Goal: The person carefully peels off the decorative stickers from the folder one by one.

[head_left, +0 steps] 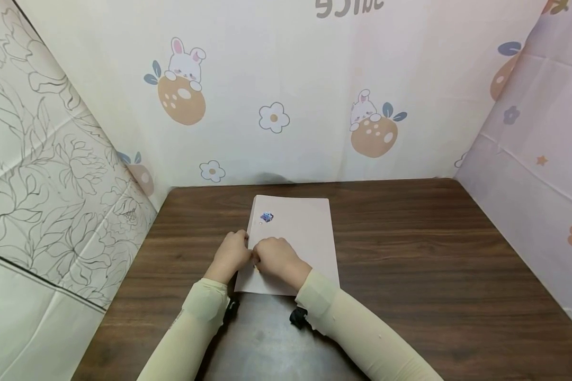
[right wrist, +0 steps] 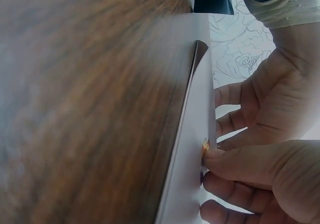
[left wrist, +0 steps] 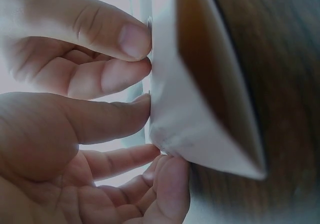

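Observation:
A white paper booklet (head_left: 310,238) lies flat on the table, a second layer showing along its left edge. Near its top left corner is a small blue sticker-like decoration (head_left: 267,217). My left hand (head_left: 231,254) grips that left edge, its thumb and fingers at the paper in the left wrist view. Close beside it, my right hand (head_left: 278,259) is bent over the booklet, thumb and fingertips together at the surface. A small golden piece (right wrist: 205,146) is at the right thumb tip, pinched against the paper. The page corner gapes in the left wrist view, showing a brown inside (left wrist: 200,48).
The table (head_left: 400,238) is dark wood grain, with a grey shiny area (head_left: 262,338) at the front. Printed curtains (head_left: 276,69) hang behind and at both sides. Dark wrist devices (head_left: 298,317) sit under the sleeves.

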### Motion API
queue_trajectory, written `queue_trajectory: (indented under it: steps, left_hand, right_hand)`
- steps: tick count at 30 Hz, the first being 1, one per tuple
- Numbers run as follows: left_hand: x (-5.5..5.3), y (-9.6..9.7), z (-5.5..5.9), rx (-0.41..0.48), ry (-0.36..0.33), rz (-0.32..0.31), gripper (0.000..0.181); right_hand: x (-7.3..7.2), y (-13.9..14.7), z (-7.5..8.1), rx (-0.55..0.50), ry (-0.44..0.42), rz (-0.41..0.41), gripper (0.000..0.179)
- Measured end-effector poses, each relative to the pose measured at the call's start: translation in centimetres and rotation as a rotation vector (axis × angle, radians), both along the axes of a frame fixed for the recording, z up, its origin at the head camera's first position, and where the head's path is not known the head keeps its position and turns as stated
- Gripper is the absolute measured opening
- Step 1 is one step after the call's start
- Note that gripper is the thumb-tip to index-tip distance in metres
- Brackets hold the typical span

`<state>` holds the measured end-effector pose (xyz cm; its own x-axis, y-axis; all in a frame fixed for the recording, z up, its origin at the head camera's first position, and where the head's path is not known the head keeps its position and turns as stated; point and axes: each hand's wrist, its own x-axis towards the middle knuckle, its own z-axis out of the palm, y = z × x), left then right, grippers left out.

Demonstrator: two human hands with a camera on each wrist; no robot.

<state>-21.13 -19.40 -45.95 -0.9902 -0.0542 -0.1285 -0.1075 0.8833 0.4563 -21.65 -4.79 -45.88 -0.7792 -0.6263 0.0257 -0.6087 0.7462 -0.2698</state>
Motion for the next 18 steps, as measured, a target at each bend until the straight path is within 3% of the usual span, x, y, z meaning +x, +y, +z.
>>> queue_trajectory:
  steps: [5,12,18]
  left_hand:
    - [-0.07,-0.06,0.07,-0.003,0.002,0.002,0.046]
    - [-0.13,-0.08,0.16,-0.002,-0.004,0.005,0.046]
    - [-0.19,-0.09,0.0,0.004,-0.011,0.012,0.046]
  right_hand:
    - [-0.35,0.05,-0.14,-0.012,0.011,-0.061,0.001]
    - [-0.69,-0.05,-0.22,0.013,0.033,-0.074,0.005]
    - [-0.64,-0.14,-0.33,0.002,0.017,-0.075,0.024]
